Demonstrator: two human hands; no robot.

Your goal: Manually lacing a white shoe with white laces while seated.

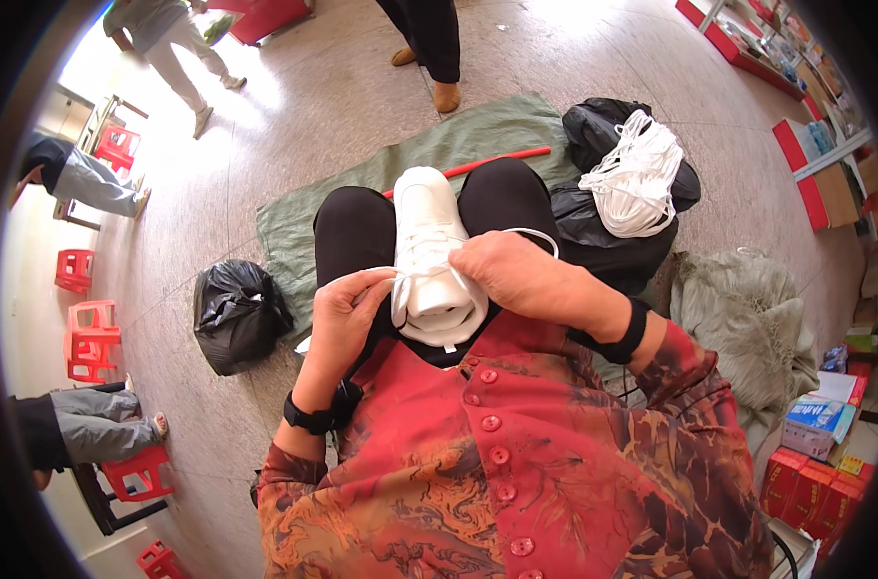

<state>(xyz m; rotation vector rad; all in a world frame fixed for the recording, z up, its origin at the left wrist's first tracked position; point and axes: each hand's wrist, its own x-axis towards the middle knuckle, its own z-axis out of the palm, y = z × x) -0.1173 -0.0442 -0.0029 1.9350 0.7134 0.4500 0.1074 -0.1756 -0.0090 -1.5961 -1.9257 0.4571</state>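
A white sneaker (426, 207) lies between my knees, its toe pointing away from me and its opening toward me. My left hand (347, 304) pinches a white shoelace (407, 273) at the left side of the shoe. On the right, my right hand (506, 270) is closed over the laces near the tongue, with its fingertips partly hidden. A loop of lace (545, 236) sticks out behind my right hand. Laces cross the upper part of the shoe.
A green cloth (362, 174) with a red stick (516, 154) covers the floor ahead. White laces (637, 179) lie heaped on black bags at the right. A black bag (238, 314) sits left, a woven sack (743, 309) right. Red stools (91, 333) and other people surround me.
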